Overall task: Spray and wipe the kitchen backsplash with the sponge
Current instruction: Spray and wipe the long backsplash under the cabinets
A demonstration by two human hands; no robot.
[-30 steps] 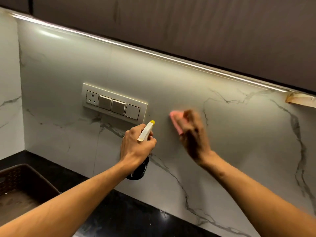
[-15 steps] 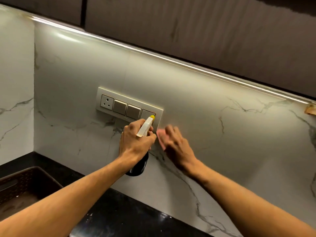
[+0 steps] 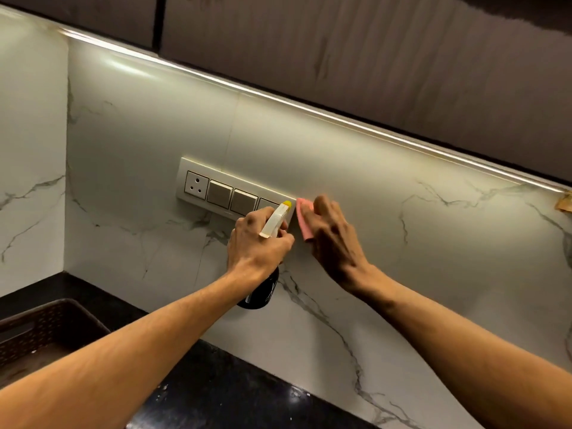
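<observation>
My left hand (image 3: 258,243) grips a spray bottle (image 3: 275,222) with a white head, a yellow nozzle and a dark body that shows below my wrist. The nozzle points at the white marble backsplash (image 3: 418,243), close to the right end of the switch panel (image 3: 229,193). My right hand (image 3: 334,243) presses a pink sponge (image 3: 302,218) flat against the backsplash just right of the panel. Most of the sponge is hidden under my fingers.
A dark woven basket (image 3: 46,332) sits on the black countertop (image 3: 216,388) at the lower left. Dark upper cabinets (image 3: 371,57) hang above, with a light strip (image 3: 309,109) under them. The side wall (image 3: 31,181) meets the backsplash at the left corner.
My right hand slid the sponge left along the backsplash, from well right of the panel to its right edge. My left hand kept holding the bottle in about the same place.
</observation>
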